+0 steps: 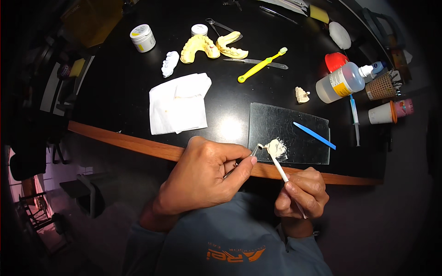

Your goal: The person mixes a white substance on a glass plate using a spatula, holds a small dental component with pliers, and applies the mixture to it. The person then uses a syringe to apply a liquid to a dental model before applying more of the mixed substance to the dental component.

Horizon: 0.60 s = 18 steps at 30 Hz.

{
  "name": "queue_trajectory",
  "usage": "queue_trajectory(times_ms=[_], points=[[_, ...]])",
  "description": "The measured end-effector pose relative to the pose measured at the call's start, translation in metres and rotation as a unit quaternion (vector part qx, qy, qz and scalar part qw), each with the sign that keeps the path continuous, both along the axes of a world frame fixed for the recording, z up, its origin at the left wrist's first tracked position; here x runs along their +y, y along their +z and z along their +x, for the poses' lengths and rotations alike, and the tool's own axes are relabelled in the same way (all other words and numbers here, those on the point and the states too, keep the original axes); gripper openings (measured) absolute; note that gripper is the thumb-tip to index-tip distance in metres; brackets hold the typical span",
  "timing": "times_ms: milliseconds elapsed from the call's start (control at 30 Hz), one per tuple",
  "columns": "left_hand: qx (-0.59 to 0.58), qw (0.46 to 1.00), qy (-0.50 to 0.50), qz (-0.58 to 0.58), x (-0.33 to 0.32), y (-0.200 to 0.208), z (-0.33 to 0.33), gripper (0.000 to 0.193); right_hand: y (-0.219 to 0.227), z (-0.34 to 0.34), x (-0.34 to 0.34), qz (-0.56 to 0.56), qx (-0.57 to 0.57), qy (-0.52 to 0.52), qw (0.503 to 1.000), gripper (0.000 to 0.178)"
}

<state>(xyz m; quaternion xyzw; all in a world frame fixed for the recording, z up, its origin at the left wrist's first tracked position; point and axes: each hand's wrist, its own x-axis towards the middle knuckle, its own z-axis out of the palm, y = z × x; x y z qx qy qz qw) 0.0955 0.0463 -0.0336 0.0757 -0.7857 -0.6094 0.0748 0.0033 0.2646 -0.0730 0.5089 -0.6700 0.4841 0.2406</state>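
Note:
My left hand (205,169) is closed around slim metal tweezers (254,151), mostly covered by the fingers. At their tip is a small crown-like piece (260,146) with a dark hollow and whitish paste on it. My right hand (305,193) grips a white plastic spatula (280,169). Its end touches a mound of creamy white paste (276,148), close beside the small piece. The paste lies smeared on a glass slab (299,115) near the table's front edge, and a blue spatula (314,135) rests across the slab's right side.
A folded white paper (179,108) lies left of the slab. Farther back are yellow dental casts (199,46), a white tooth model (170,63), a lidded jar (142,38), a yellow toothbrush (262,65) and a scalpel (276,65). A clear bottle (338,85) and syringe (354,117) stand right.

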Motion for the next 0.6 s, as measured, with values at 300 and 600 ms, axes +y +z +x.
queue_trajectory(times_ms=[300,600], points=[[0.014,1.000,0.005,-0.015,0.0004,-0.0009,0.0002,0.009,0.0001,-0.0010,-0.0015,0.006,0.011,0.000,1.000,0.018],[0.019,1.000,0.001,-0.024,-0.0009,-0.0016,-0.0004,0.009,-0.0008,-0.0018,-0.0043,0.003,0.014,0.008,1.000,0.017]])
